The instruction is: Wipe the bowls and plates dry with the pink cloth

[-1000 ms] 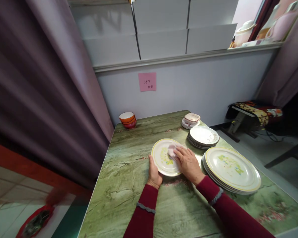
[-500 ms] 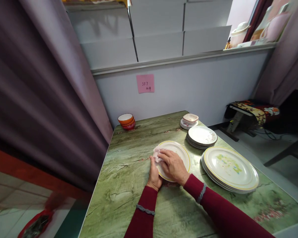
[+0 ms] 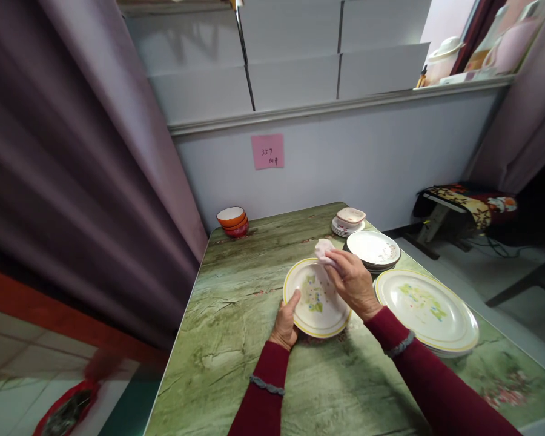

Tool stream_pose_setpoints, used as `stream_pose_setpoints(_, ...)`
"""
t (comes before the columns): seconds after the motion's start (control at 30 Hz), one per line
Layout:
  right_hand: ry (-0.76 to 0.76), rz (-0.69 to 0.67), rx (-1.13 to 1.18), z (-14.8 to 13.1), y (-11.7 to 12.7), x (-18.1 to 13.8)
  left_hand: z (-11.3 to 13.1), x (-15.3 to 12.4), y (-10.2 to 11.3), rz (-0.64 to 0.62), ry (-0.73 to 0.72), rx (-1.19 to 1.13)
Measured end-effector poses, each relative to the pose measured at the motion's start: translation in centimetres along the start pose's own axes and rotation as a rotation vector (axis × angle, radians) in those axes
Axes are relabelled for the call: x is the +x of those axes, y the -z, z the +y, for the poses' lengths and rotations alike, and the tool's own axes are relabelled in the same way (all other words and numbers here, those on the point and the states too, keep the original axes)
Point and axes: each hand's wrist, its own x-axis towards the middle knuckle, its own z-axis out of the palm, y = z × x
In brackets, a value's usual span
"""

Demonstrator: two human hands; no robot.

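A white plate (image 3: pixel 315 297) with a yellow rim and a green floral print lies on the green marbled table (image 3: pixel 236 315). My left hand (image 3: pixel 285 324) grips its near left edge, thumb on the rim. My right hand (image 3: pixel 352 281) is closed on a small pink cloth (image 3: pixel 323 249) at the plate's far right edge.
A stack of large matching plates (image 3: pixel 429 312) sits to the right. Behind it are a stack of medium plates (image 3: pixel 373 249) and small dishes (image 3: pixel 349 221). Orange bowls (image 3: pixel 232 220) stand at the back left by a curtain (image 3: pixel 72 151). A pink note (image 3: pixel 267 151) hangs on the wall.
My right hand has carried the cloth from the plate's left side across to its far right edge. The plate's centre print now shows. My left hand stays on the rim.
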Motion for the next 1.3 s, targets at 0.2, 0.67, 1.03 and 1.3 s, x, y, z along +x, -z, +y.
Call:
stream_pose_setpoints(0.2, 0.05, -0.5, -0.045, 0.2, 1.4, 3.1, 0.1, -0.5, 0.3, -0.045, 0.047, 0.087)
stream_pose_setpoints(0.67, -0.855, -0.105, 0.762, 0.5, -2.6, -1.9, 0.7, 0.7, 0.0, 0.013, 0.014, -0.239)
stream_pose_setpoints(1.03, -1.144, 0.213, 1.441, -6.4, -5.4, -5.4, 0.9, 0.5, -0.7, 0.016, -0.14, -0.271)
stream_pose_setpoints(1.3, -1.118, 0.22, 1.401, -4.3, -3.2, -4.6, -0.7, -0.4, -0.8, -0.132, -0.064, -0.138)
